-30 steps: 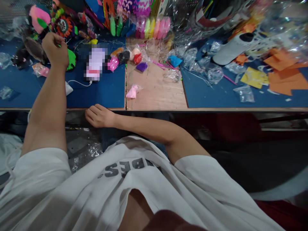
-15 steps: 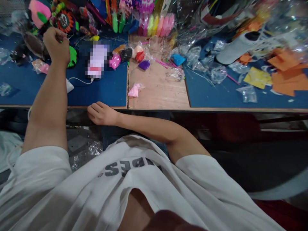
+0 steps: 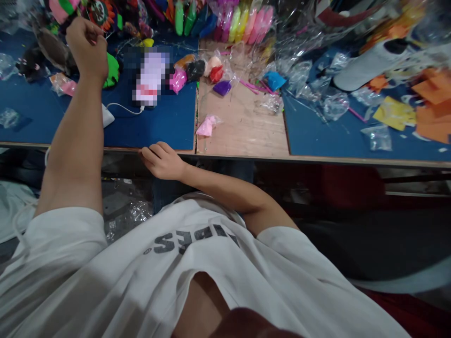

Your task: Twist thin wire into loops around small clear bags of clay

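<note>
My left hand (image 3: 88, 49) is stretched out at the back left of the table, its fingers curled in. Whatever it may hold is hidden. Right beside its wrist lies a bright green lump (image 3: 112, 70), and just beyond the fingers is an orange flower-shaped piece (image 3: 102, 14). My right hand (image 3: 164, 160) is at the table's front edge, loosely curled with nothing showing in it. Above it, a phone (image 3: 151, 77), blurred out, lies on the blue mat with a white cable plugged in. A pink lump in a clear bag (image 3: 207, 126) lies to the right of this hand.
Small bagged lumps, among them a magenta one (image 3: 178, 80) and a purple one (image 3: 222, 88), lie mid-table. Bright coloured tubes (image 3: 243, 23) line the back. To the right are a white shoe-shaped object (image 3: 366, 65), crumpled clear wrappers and orange sheets (image 3: 435, 122).
The view has shifted, so the table items appear farther right and slightly higher. My right hand has risen slightly to the table edge with its fingers looser. My left hand stays in the same area.
</note>
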A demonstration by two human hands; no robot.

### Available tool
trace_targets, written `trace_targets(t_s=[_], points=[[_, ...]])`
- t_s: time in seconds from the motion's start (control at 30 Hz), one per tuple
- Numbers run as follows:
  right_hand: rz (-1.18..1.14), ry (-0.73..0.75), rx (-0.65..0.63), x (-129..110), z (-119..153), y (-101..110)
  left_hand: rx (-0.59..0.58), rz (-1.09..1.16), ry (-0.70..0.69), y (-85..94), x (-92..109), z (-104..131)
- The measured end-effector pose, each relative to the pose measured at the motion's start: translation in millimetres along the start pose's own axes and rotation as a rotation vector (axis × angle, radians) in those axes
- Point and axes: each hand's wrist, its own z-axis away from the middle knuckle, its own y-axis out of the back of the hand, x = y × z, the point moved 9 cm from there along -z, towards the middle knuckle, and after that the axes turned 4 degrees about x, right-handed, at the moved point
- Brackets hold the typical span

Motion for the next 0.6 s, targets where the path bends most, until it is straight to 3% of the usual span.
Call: trace_targets(t_s=[0.33,0.6], points=[[0.13,-0.033,0.084,-4.6,-0.5,18.4,0.039,0.037,0.013,6.1,0.7,2.4],[0.082,-0.042,-0.048,-1.1,-12.4,18.9,0.138,0.049,-0.065,-4.4,-30.0,-25.9]])
